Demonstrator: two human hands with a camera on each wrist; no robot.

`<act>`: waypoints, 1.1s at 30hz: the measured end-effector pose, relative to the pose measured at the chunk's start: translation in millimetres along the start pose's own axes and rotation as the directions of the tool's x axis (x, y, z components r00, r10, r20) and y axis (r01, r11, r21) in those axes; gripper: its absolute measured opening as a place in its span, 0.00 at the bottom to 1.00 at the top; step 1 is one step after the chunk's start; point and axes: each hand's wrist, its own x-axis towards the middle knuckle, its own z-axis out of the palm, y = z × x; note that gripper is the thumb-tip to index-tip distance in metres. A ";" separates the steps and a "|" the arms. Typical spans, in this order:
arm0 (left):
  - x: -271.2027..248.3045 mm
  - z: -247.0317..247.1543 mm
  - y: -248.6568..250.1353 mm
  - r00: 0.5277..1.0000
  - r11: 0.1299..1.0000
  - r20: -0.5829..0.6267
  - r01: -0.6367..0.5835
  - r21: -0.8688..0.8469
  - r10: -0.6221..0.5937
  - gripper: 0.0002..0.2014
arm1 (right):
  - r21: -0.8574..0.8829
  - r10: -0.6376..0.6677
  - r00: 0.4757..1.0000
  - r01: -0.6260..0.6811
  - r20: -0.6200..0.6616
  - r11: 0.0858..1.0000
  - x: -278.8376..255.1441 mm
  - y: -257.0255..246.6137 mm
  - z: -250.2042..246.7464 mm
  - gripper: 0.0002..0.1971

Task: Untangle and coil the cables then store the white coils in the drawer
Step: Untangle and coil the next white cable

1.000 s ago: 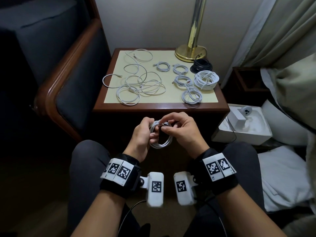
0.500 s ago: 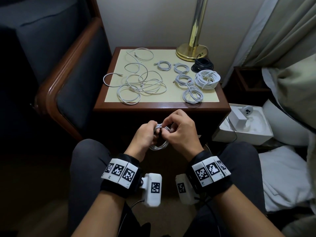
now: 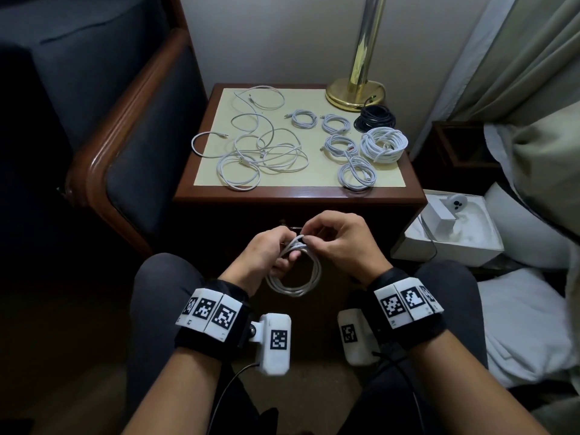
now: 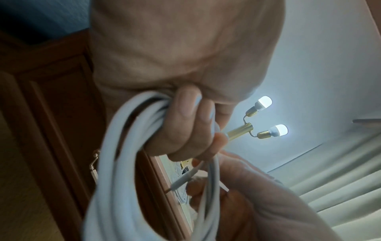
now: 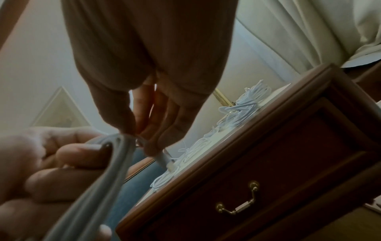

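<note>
Holding: my left hand (image 3: 266, 252) has its fingers curled round the top of the coil (image 3: 295, 277), which hangs over my lap, in front of the table (image 3: 301, 194).
Drawer (image 5: 268, 187): closed, beyond the coil.
Loop plane: roughly upright, hanging down from my left fist.
Right hand (image 3: 339, 243): just right of the bundle, touching it, fingertips pinching the tail (image 5: 163, 157).
Tail: plug end points away from me, towards the table; judged next wrap crosses the bundle.
</note>
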 end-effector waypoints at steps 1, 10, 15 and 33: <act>-0.3 -0.4 -0.2 1.000 1.000 0.004 0.017 0.013 -0.018 0.15 | 0.021 0.059 0.997 -0.060 0.051 0.998 -0.6 0.9 -1.5 0.06; 4.5 6.1 -4.9 0.999 1.000 -0.048 0.024 0.004 -0.023 0.17 | 0.471 0.416 0.833 -0.551 0.365 0.689 -10.1 -6.3 -3.0 0.11; 3.6 8.3 -8.4 0.998 0.980 -0.039 -0.030 0.195 0.039 0.20 | 0.512 0.428 0.758 -0.650 0.492 0.562 -12.5 -6.8 -11.7 0.09; 9.5 1.6 -7.9 0.968 0.948 -0.036 -0.235 0.217 0.248 0.18 | 0.429 0.408 0.816 -0.567 0.410 0.703 -17.5 -1.8 -10.5 0.11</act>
